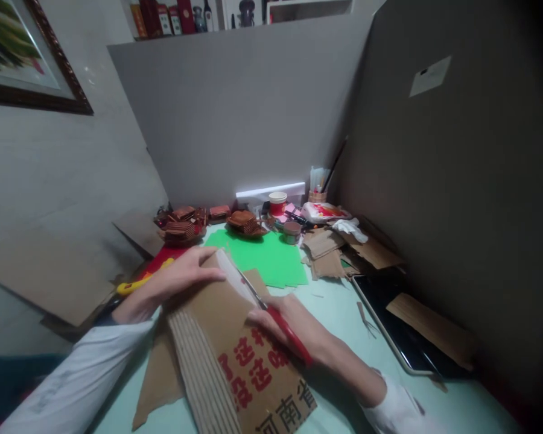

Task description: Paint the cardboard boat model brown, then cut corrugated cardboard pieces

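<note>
A printed brown cardboard piece (212, 301) lies before me, with red and black characters and an exposed corrugated strip. Its far edge is gripped by my left hand (181, 278), thumb on top. A white patch (230, 274) shows beside that thumb; I cannot tell whether it is paper or bare board. My right hand (298, 322) is closed round red-handled scissors (294, 339). Their blades point up and left along the cardboard's right side, touching or just over it. Another brown cardboard piece (158, 374) sticks out underneath at the left.
Green sheets (271, 256) lie beyond the cardboard on the pale table (330, 301). Brown model pieces (244, 223), a paper cup (277, 205) and a round jar (292, 232) stand behind. Cardboard scraps (328, 253) and a black tablet (380, 313) lie right; a yellow tool (140, 282) lies left.
</note>
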A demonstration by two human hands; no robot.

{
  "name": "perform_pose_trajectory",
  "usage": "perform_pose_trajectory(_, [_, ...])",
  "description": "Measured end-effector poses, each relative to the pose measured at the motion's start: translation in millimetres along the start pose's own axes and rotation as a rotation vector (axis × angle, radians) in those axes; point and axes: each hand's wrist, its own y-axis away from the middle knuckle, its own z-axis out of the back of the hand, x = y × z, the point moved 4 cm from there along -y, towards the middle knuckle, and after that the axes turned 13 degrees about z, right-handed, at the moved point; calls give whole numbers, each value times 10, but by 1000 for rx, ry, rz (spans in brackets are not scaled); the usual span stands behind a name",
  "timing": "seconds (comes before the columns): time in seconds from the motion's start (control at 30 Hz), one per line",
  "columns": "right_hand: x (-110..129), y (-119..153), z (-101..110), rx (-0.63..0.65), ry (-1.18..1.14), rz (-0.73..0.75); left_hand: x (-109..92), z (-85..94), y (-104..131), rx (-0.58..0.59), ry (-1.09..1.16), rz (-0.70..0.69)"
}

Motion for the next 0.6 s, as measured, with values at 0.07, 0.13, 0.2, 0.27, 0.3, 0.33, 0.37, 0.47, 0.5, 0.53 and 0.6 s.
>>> perform_pose_trajectory(0.07, [-29,10,41,-34,11,-27,88,-26,-25,8,95,18])
perform_pose_trajectory(0.13, [-68,28,131,-85,30,-53,189,15,-72,28,187,45])
perform_pose_trajectory(0.2, [-109,48,249,-145,51,-67,281,107,-130,29,291,62])
perform_pose_trajectory(0.27, [-140,63,356,-184,61,-60,350,217,-179,-14,396,55])
perform_pose_trajectory(0.3, [-148,67,394,-188,60,-48,372,266,-194,-48,437,41])
perform_pose_trajectory(0.33, [-147,69,421,-181,54,-29,386,304,-202,-78,466,26])
perform_pose_trajectory(0.37, [-137,70,438,-170,45,-3,395,330,-204,-103,494,13])
perform_pose_trajectory(0.47, [-77,69,456,-155,30,76,400,358,-181,-163,571,-10])
perform_pose_trajectory(0.5, [-65,69,462,-170,14,80,398,358,-168,-179,594,-15])
perform_pose_trajectory(0.53, [-64,67,467,-190,-11,72,397,355,-155,-192,616,-16])
perform_pose_trajectory(0.6, [-95,56,474,-226,-60,39,399,348,-135,-208,655,-18])
